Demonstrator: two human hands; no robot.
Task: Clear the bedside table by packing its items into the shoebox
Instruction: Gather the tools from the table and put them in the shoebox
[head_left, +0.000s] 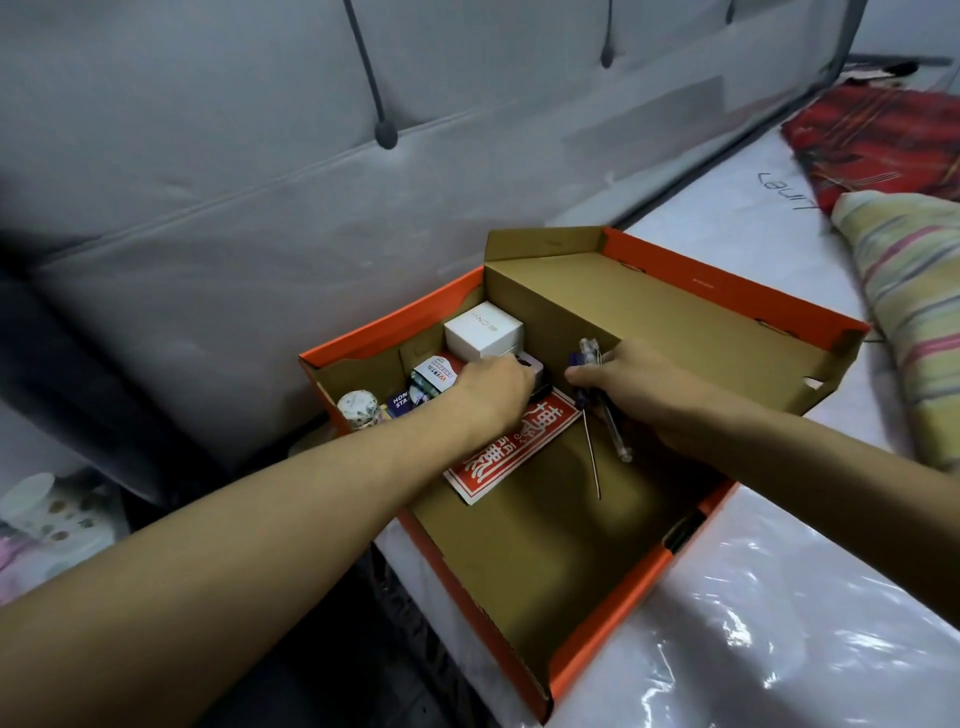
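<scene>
Right of the white box (483, 331) in the shoebox (608, 623), right hand (644, 384) fingers pinch a screwdriver (577, 360), left hand (493, 389) fingers hidden; a slack pinch could drop it point-first.

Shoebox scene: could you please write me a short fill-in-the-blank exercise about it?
1. The shoebox is ___ on the outside.
2. The small square box inside it is ___.
3. The right hand grips a screwdriver with a ___ handle.
Missing words: orange, white, blue.
</scene>
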